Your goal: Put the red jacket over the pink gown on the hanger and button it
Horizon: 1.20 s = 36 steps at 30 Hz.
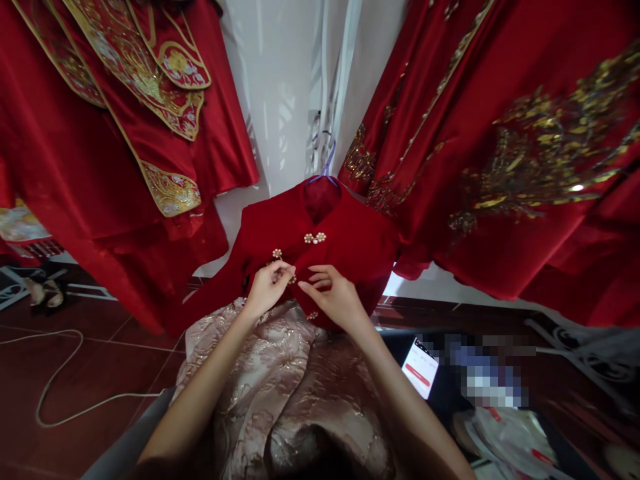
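A red jacket [270, 223] with long sleeves hangs on a purple hanger [327, 163] before me, its lower part over my lap. A pearl flower clasp [315, 238] is fastened below the neck opening. My left hand [270, 285] pinches at another pearl flower clasp [277, 253] on the jacket's left side; the fingers partly hide it. A small flower piece [293, 280] shows beside that thumb. Close by, my right hand [335, 293] is open, thumb and fingers apart, over the jacket front. Below it sits a lower clasp [313, 315].
Red embroidered garments [200, 160] hang left, and a sequinned red garment [525, 253] hangs right. Shiny brocade cloth [260, 373] covers my lap. A lit phone [420, 370] and plastic-wrapped items [510, 433] lie to the right. A white cable [55, 387] and shoes [50, 297] are on the floor.
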Motion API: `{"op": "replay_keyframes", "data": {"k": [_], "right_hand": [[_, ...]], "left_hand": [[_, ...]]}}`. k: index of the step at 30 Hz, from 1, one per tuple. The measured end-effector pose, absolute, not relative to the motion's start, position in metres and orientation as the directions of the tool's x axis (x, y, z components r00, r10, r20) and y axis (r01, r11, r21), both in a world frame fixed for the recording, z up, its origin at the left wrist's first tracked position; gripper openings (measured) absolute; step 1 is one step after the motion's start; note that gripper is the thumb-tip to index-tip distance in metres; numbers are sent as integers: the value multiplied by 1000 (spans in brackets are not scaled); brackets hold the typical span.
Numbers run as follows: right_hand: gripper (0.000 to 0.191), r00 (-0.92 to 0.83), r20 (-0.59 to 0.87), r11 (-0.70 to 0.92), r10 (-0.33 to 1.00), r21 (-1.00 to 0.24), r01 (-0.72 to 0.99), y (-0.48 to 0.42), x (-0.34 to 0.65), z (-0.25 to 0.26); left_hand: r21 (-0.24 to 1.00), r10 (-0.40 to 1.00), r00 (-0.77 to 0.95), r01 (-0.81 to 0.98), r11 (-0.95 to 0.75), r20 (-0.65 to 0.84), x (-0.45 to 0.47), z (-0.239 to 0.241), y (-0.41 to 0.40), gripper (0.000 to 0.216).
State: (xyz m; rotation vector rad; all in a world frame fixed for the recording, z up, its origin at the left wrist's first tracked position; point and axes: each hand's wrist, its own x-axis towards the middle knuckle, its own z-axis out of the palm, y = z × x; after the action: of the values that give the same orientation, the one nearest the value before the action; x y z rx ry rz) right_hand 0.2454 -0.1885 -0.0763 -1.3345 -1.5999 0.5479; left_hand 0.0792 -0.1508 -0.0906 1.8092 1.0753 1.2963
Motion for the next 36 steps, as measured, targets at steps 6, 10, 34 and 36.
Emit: {"op": "replay_keyframes", "data": {"k": [6,10,34,36], "right_hand": [[40,36,347,312,937,-881,356,-178,219,-95],[27,74,395,354,916,-881,313,-170,225,-94],[28,79,426,386,901,-872,300,-132,226,-91],[27,66,445,406,893,-861,308,-131,224,-91]], "left_hand": [[909,908,199,122,-397,370,75,-100,-151,26],[879,895,-4,194,-436,445,67,-108,-143,22],[863,887,2,228,-450,462,75,-104,-130,24],[865,883,-11,206,-457,469,75,-103,-129,24]]}}
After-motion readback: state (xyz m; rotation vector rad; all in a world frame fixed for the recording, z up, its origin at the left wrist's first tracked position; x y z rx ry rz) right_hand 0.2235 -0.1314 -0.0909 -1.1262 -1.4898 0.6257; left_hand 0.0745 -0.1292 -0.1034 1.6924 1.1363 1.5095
